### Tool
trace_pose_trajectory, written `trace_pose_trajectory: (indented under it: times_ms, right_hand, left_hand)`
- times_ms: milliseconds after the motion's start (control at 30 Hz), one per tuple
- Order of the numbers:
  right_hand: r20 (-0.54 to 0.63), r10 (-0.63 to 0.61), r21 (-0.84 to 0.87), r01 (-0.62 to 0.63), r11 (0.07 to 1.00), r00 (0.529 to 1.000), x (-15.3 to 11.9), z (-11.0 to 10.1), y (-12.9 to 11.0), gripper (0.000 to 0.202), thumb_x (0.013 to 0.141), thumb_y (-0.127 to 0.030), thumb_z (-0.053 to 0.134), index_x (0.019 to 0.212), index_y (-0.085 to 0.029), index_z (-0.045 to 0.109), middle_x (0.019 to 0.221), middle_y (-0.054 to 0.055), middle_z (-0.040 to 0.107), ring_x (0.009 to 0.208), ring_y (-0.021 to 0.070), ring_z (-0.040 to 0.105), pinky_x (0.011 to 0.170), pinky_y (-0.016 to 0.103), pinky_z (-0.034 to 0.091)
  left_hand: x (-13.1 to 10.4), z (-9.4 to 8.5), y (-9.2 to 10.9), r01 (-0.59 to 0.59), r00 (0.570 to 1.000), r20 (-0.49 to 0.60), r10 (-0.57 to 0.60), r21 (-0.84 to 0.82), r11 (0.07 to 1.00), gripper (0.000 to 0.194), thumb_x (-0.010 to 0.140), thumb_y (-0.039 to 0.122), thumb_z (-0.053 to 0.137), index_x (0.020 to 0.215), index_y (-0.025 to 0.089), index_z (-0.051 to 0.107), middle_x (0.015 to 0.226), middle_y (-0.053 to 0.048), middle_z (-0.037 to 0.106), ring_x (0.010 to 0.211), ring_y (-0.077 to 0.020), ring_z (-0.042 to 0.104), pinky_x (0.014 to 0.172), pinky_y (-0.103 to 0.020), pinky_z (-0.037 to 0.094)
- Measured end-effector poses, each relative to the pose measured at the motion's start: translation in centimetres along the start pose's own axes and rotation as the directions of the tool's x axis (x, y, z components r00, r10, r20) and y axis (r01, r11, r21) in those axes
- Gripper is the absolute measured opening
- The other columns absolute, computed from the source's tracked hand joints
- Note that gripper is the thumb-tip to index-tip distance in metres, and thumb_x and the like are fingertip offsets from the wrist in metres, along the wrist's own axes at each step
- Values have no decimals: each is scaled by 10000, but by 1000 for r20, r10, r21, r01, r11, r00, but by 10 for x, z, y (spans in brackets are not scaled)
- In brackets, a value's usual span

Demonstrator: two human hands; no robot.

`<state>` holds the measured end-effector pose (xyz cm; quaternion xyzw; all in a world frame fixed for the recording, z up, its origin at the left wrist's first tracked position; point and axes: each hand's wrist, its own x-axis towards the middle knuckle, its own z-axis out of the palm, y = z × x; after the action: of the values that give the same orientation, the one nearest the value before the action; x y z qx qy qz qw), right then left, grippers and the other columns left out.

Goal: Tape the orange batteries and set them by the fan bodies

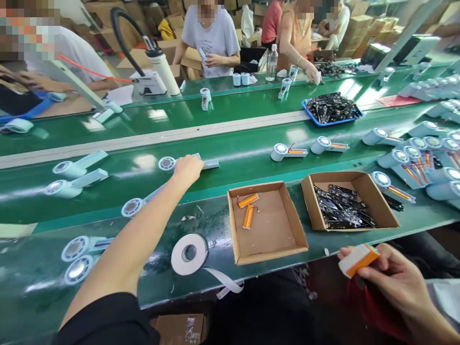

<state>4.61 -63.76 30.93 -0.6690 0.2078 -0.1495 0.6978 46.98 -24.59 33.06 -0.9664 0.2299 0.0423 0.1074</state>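
Note:
My left hand point(188, 169) reaches over the green belt, its fingers wrapped round the handle of a light blue fan body point(167, 164). At the lower right my right hand point(391, 273) pinches an orange battery with a white pad point(359, 260) between thumb and fingers, just off the table edge. Two orange batteries point(247, 216) lie in a shallow cardboard box point(270, 253). To its right, another box point(311, 211) holds black circuit boards point(343, 206). A roll of white tape point(179, 255) lies flat on the near table, its loose end hanging over the edge.
More blue fan bodies lie on the belt at the left point(68, 168) and crowd the right side point(431, 177). A blue tray of black parts point(332, 108) stands beyond the belt's divider. Across the line, people work beside a bottle point(272, 63) and a white device with a black hose point(163, 72).

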Motion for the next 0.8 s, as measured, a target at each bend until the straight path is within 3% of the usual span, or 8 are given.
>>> trace_pose_trajectory:
  times_ms: [100, 200, 300, 400, 500, 567, 667, 800]
  right_hand:
    - [72, -88, 2, 89, 996, 993, 35, 23, -46, 485, 583, -216, 970, 747, -338, 530, 765, 50, 782, 771, 359, 802, 629, 424, 689]
    - [189, -188, 65, 179, 982, 964, 92, 81, -90, 542, 597, -208, 969, 938, -311, 560, 834, -5, 781, 832, 287, 819, 695, 398, 695]
    - [375, -275, 95, 259, 961, 885, 152, 146, -105, 588, 632, -240, 958, 1084, -274, 584, 921, 0, 777, 881, 246, 811, 776, 385, 683]
    - [532, -325, 30, 367, 930, 782, 206, 198, -92, 541, 748, -285, 877, 1212, -262, 599, 915, -7, 772, 850, 199, 793, 828, 364, 648]
    - [611, -293, -138, 464, 875, 735, 245, 231, -67, 499, 811, -271, 790, 1280, -244, 624, 878, -15, 773, 824, 171, 768, 836, 330, 599]
    - [647, -253, -249, 513, 821, 719, 261, 242, -53, 475, 826, -244, 751, 1287, -229, 640, 859, -21, 771, 813, 158, 746, 836, 306, 564]
    - [692, -214, -372, 595, 713, 689, 273, 249, -37, 454, 859, -233, 709, 1308, -219, 639, 823, -31, 755, 764, 148, 701, 802, 279, 517]
    - [755, -134, -529, 717, 454, 642, 281, 254, -26, 452, 925, -244, 652, 1376, -226, 621, 901, 12, 781, 804, 186, 698, 778, 278, 479]
  left_hand:
    - [11, -4, 35, -166, 986, -22, 165, -37, 985, 299, 933, 172, 524, 1106, 114, 761, 1199, -224, 698, 1217, -373, 603, 1015, -502, 468]
    - [30, -10, 69, -246, 969, -20, 245, -73, 966, 322, 916, 175, 553, 1155, 104, 756, 1245, -223, 693, 1220, -361, 613, 1003, -467, 496]
    - [46, -14, 84, -241, 970, 19, 244, -95, 966, 279, 826, 141, 634, 1054, 95, 789, 1131, -217, 738, 1163, -347, 651, 1009, -426, 507]
    - [55, -16, 81, -200, 976, 60, 210, -146, 969, 247, 767, 176, 701, 985, 138, 810, 1074, -184, 768, 1063, -319, 697, 966, -386, 528]
    - [58, -20, 71, -198, 971, 81, 224, -244, 949, 193, 793, 273, 716, 952, 232, 817, 1061, -81, 794, 1016, -256, 710, 915, -310, 525]
    - [57, -24, 67, -214, 966, 71, 248, -315, 925, 164, 832, 319, 702, 946, 268, 808, 1101, -19, 798, 1048, -218, 703, 902, -262, 507]
    - [53, -27, 67, -191, 974, 34, 222, -397, 898, 177, 904, 315, 641, 989, 259, 786, 1175, -9, 785, 1073, -205, 695, 870, -252, 491]
    - [50, -24, 71, -102, 994, -3, 113, -452, 886, 210, 973, 335, 583, 1085, 246, 737, 1075, -50, 787, 982, -217, 698, 824, -274, 478]
